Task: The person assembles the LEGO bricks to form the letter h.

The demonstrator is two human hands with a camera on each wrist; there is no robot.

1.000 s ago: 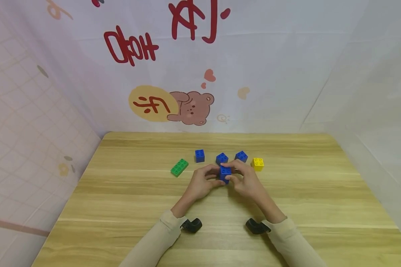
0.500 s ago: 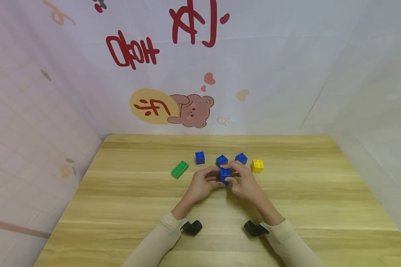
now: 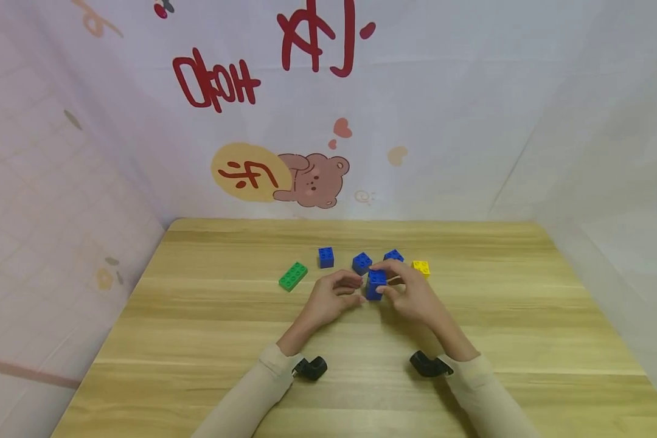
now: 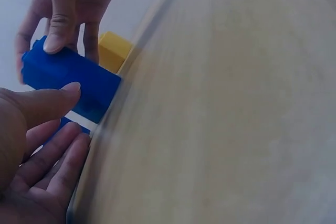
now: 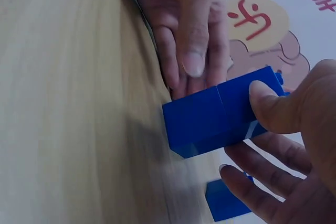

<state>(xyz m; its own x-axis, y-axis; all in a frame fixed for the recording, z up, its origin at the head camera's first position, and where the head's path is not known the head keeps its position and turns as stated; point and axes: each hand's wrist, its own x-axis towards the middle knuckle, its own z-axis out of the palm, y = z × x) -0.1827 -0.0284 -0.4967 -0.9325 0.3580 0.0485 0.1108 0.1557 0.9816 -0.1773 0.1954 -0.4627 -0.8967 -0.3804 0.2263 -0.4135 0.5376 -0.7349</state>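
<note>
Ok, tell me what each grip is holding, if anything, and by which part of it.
The right grip holds a stack of two blue bricks by its upper brick; the left grip holds nothing.

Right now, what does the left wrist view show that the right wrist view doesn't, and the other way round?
Only the left wrist view: the yellow block, partly behind the right hand.
Only the right wrist view: the bear picture on the wall and a distinct seam across the blue tower.
Both: the right hand pinching that tower, the left hand beside it, the table, and another blue block, though I can't tell whether it is the same one.
</note>
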